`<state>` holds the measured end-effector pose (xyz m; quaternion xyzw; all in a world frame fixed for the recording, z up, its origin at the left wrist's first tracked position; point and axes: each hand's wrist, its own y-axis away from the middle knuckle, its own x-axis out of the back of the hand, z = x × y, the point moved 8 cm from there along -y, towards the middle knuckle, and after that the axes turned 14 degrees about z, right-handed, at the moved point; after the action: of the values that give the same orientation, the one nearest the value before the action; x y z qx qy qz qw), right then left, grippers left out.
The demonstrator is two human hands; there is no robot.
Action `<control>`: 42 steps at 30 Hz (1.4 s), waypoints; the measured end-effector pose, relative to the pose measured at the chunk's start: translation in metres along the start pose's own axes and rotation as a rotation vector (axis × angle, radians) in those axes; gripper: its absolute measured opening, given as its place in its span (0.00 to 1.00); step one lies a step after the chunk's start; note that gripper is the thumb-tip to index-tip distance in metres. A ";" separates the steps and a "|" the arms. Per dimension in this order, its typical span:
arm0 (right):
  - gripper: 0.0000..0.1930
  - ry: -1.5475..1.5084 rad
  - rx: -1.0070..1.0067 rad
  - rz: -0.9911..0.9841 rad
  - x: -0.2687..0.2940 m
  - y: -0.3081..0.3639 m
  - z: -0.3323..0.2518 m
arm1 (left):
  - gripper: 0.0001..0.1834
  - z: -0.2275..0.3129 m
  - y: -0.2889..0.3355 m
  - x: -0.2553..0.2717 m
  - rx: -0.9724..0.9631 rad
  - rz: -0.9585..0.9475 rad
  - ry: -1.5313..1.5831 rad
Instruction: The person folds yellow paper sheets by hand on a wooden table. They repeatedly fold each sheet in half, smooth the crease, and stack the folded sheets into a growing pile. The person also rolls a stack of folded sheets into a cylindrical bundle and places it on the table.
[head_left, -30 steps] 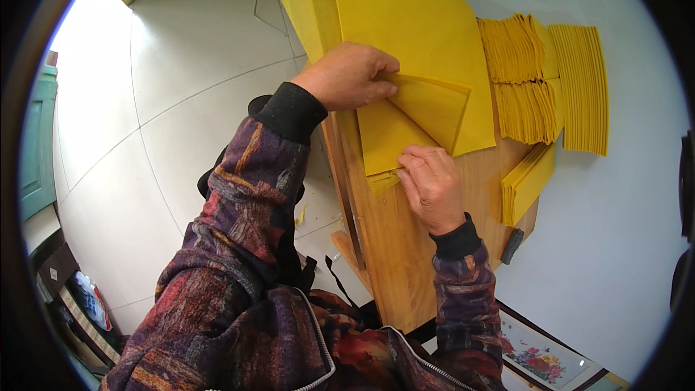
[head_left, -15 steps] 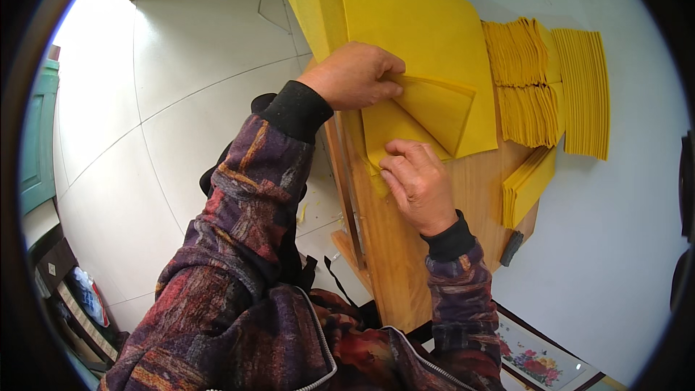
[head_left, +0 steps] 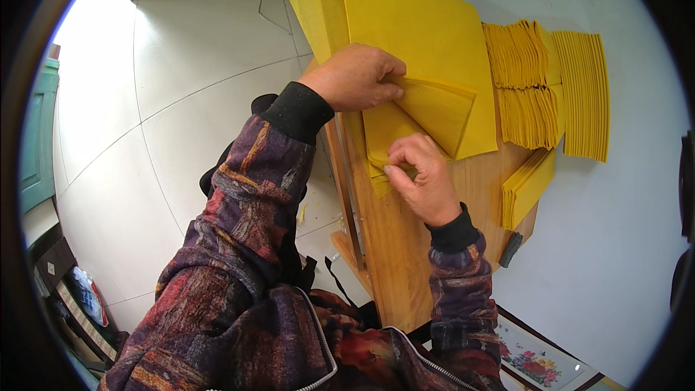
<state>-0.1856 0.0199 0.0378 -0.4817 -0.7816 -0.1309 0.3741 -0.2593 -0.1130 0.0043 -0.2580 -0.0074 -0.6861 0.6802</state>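
A pile of large yellow sheets (head_left: 416, 25), cloth or thick paper, lies on the wooden table (head_left: 402, 268). My left hand (head_left: 355, 78) is closed on a folded yellow flap (head_left: 447, 105), its thumb and fingers pinching the flap's left end. This flap lies slanted over the pile. Nearer to me, my right hand (head_left: 427, 181) has its thumb and forefinger pressed together at the near left corner of a yellow sheet under the flap. The fingers hide part of that corner.
To the right stand folded yellow bundles (head_left: 517, 54) and a tall pleated stack (head_left: 586, 98). A smaller folded stack (head_left: 528, 188) lies nearer, with a dark grey block (head_left: 511, 249) by the table edge. A white wall runs along the right; tiled floor (head_left: 195, 65) lies left.
My right hand has shifted slightly, its fingers curling in and its thumb coming down onto the sheet's corner. My left hand and the flap have stayed nearly still.
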 end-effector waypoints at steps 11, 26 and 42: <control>0.04 -0.286 -0.222 0.007 0.011 0.006 0.021 | 0.11 0.004 -0.001 0.002 -0.009 -0.011 -0.025; 0.05 0.234 -0.129 0.475 0.070 -0.019 0.010 | 0.11 0.007 0.000 0.005 0.009 -0.041 0.041; 0.13 0.408 0.246 -0.016 0.000 0.011 -0.020 | 0.10 0.006 0.000 0.003 0.027 -0.024 -0.024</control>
<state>-0.1671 0.0139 0.0494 -0.3899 -0.7036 -0.1320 0.5792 -0.2568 -0.1137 0.0102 -0.2571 -0.0280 -0.6908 0.6752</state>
